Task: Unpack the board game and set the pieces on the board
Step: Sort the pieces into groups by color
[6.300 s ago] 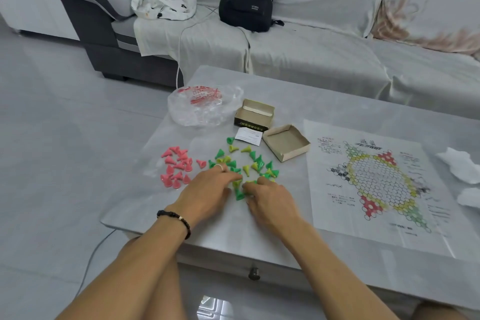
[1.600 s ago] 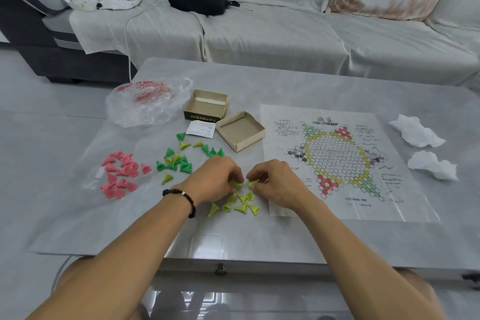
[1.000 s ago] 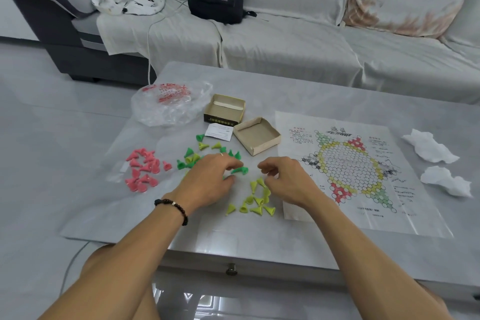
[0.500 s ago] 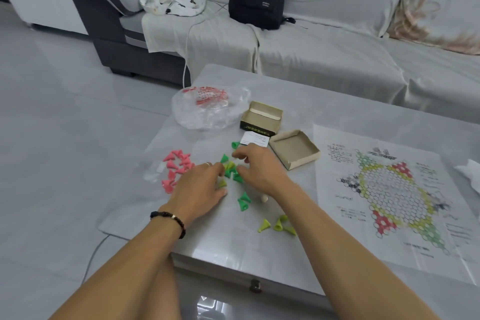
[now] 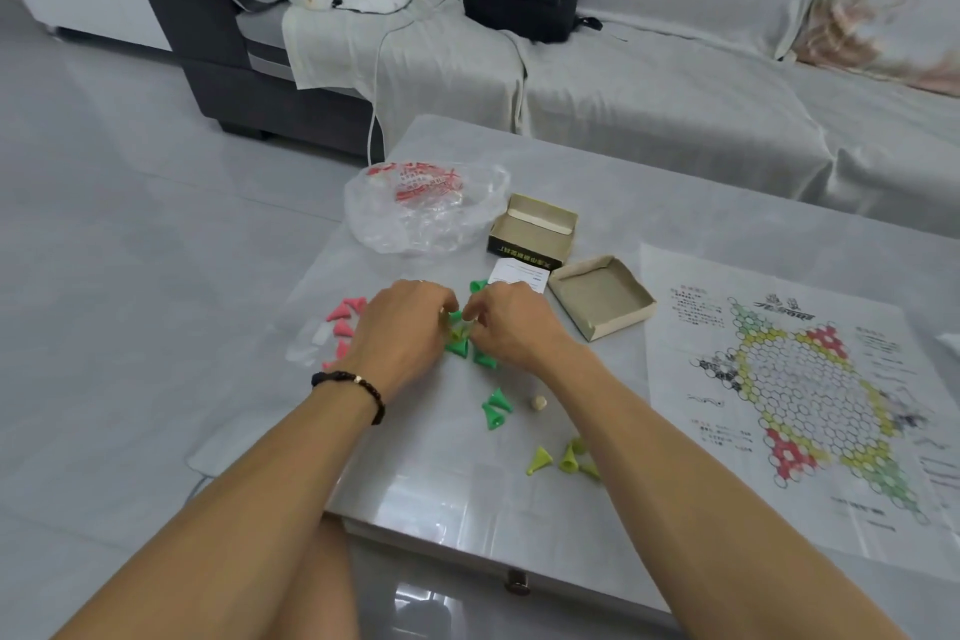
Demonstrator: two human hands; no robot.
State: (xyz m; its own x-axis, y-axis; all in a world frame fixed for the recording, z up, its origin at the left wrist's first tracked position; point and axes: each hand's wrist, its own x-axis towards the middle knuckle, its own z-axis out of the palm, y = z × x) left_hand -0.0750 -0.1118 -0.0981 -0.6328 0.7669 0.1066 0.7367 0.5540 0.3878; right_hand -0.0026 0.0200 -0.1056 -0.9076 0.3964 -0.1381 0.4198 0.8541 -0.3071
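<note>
Both hands met over the green cones, sorting by colour.

Since half a second back, hands drawn closer together, fingertips now nearly touching above the pile. From the left: pink cones (image 5: 343,327) lying on a clear wrapper near the desk (image 5: 675,203) edge, partly hidden behind the left hand (image 5: 402,333); that hand, bracelet (image 5: 353,387) on its wrist, curled palm-down with fingertips pinching a yellow-green cone. Just beside it, right hand (image 5: 506,322) curled likewise over the green cones (image 5: 460,346), grip hidden by the knuckles, so hold cannot be told. Nearer the body: two green cones apart, a small die (image 5: 538,403), then yellow-green cones (image 5: 563,457). Behind: plastic bag (image 5: 415,213), open box (image 5: 535,231), its lid (image 5: 602,296). Far right: paper board (image 5: 810,379), flat, bare of pieces.
</note>
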